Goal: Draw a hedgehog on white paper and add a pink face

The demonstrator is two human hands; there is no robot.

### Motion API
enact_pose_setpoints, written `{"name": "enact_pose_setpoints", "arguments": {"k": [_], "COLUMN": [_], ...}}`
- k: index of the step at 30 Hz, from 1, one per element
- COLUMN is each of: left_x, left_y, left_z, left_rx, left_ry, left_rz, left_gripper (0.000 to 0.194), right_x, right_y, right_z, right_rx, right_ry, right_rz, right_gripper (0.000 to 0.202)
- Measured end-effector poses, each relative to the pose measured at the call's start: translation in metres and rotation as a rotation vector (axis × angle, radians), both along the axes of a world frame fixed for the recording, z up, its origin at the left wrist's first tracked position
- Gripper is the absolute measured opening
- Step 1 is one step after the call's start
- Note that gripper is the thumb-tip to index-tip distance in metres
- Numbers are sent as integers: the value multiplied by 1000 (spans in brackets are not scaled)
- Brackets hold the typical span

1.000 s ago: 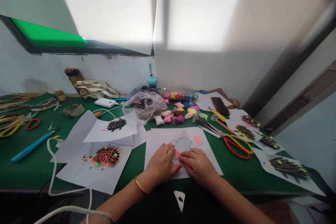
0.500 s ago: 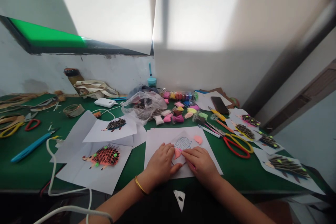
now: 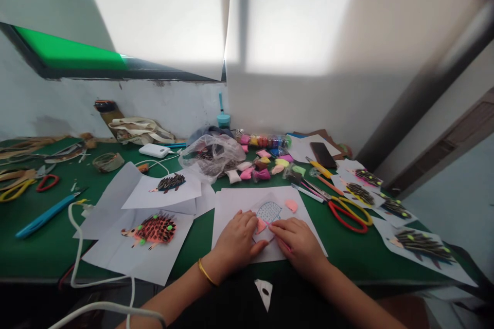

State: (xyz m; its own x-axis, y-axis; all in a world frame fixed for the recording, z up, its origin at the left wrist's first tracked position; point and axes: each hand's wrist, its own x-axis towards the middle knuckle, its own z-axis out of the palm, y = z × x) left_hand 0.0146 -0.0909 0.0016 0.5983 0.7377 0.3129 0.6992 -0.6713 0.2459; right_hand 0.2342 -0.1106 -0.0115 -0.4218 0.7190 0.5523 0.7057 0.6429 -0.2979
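Observation:
White paper [image 3: 231, 200] lies on the table with a blue hedgehog-like outline [image 3: 269, 211] drawn on a smaller sheet over it. My left hand [image 3: 236, 240] rests on that sheet, fingers stretched out, beside a flattened piece of pink clay [image 3: 261, 225] at the drawing's left end. Close to the same clay, my right hand [image 3: 299, 244] has its fingers pinched together around a slim pink thing, mostly hidden, whose kind I cannot make out. Another lump of pink clay [image 3: 291, 205] lies on the paper right of the outline.
Small packets of coloured clay [image 3: 262, 174] and a plastic bag [image 3: 212, 154] lie behind the paper. Red-and-yellow scissors [image 3: 349, 213], a phone [image 3: 322, 154] and finished hedgehog pictures [image 3: 420, 247] are at right. More hedgehog pictures [image 3: 154, 229], a white cable [image 3: 79, 247] and a blue cutter [image 3: 46, 217] are at left.
My right hand has shifted very slightly at the pink clay's edge. My left hand stays in place on the sheet.

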Motion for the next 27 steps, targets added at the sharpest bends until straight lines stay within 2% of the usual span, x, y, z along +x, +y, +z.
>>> {"name": "enact_pose_setpoints", "arguments": {"k": [4,10,20,27], "left_x": [-1,-2,-1,0], "left_y": [0,0,0,0], "left_z": [-1,-2,-1,-1], "left_rx": [0,10,16,13], "left_ry": [4,26,19,37], "left_rz": [-10,-19,-20,-14], "left_gripper": [43,45,45,47], "right_x": [-2,-8,-8,-8], "right_y": [10,17,14,12], "right_z": [2,-2,-2,-1], "right_rx": [-118,-275,-333,-329], "right_ry": [109,128,125,135], "right_rz": [-32,-48,26,-11], "right_gripper": [28,28,25,25]}}
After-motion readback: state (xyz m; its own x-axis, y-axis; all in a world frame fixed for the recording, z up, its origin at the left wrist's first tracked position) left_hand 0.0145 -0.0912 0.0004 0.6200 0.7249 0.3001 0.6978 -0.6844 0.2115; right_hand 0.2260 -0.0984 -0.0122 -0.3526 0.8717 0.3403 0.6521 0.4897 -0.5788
